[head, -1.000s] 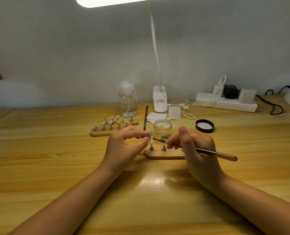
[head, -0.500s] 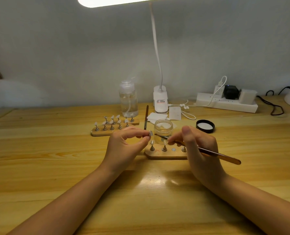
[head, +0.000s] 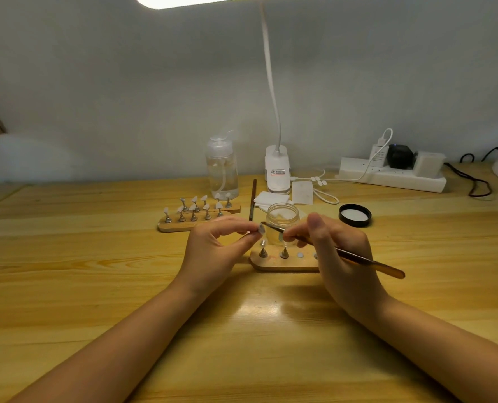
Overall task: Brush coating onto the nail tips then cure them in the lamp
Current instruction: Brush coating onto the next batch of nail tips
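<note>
- The left hand [head: 215, 248] pinches a small nail tip [head: 261, 228] on its peg between thumb and forefinger, held up above the near wooden stand [head: 282, 264].
- The right hand [head: 338, 257] grips a thin brush [head: 358, 258] like a pen, fingers curled round the handle; the brown handle sticks out to the right past the hand.
- The bristle end of the brush touches the nail tip or sits just beside it; I cannot tell which.
- The near wooden stand lies on the table [head: 67, 286] between the two hands, with two pegs upright on it and a bare round spot beside them; its right end is hidden by the right hand.
- An open glass jar [head: 282, 216] stands just behind this stand, and its black lid [head: 355, 215] lies to the right, apart from it.
- Two more wooden stands [head: 189, 221] full of nail tips lie behind the left hand, side by side.
- Behind them stands a clear pump bottle [head: 222, 170].
- A second brush [head: 253, 203] lies between the bottle and some white pads [head: 271, 197].
- A white desk lamp [head: 277, 170] stands at the wall, and a power strip [head: 393, 175] lies to the right.
</note>
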`<state>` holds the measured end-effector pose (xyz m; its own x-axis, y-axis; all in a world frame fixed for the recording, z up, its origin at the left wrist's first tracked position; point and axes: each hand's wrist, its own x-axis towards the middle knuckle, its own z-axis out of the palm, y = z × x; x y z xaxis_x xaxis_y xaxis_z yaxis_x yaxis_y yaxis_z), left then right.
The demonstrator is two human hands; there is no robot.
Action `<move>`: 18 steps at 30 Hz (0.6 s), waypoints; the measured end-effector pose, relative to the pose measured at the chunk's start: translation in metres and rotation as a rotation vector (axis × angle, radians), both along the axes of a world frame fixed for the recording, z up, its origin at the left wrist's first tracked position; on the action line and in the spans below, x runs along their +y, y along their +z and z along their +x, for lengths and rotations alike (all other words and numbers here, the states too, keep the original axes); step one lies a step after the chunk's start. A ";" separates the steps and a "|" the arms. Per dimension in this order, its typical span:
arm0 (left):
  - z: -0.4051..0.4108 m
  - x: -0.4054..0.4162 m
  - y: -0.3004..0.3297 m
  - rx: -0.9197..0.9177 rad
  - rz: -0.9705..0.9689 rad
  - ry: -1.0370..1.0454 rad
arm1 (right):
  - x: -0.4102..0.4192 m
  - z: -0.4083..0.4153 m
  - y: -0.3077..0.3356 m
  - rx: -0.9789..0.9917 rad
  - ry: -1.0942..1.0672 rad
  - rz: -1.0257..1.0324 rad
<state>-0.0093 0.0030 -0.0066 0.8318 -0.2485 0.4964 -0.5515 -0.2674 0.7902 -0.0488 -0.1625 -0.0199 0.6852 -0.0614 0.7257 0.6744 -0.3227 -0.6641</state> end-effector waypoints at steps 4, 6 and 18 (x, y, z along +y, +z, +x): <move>0.000 0.000 -0.001 0.001 0.000 0.010 | 0.000 0.001 0.000 0.024 -0.019 0.063; 0.001 0.000 -0.001 -0.007 0.009 0.039 | 0.000 0.002 0.000 0.023 -0.041 0.099; 0.000 0.000 0.000 0.014 -0.014 0.069 | 0.001 0.001 0.003 -0.091 -0.085 -0.127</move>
<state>-0.0096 0.0029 -0.0062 0.8535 -0.1832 0.4878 -0.5210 -0.2936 0.8014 -0.0483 -0.1615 -0.0173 0.6127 -0.0201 0.7900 0.6965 -0.4587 -0.5518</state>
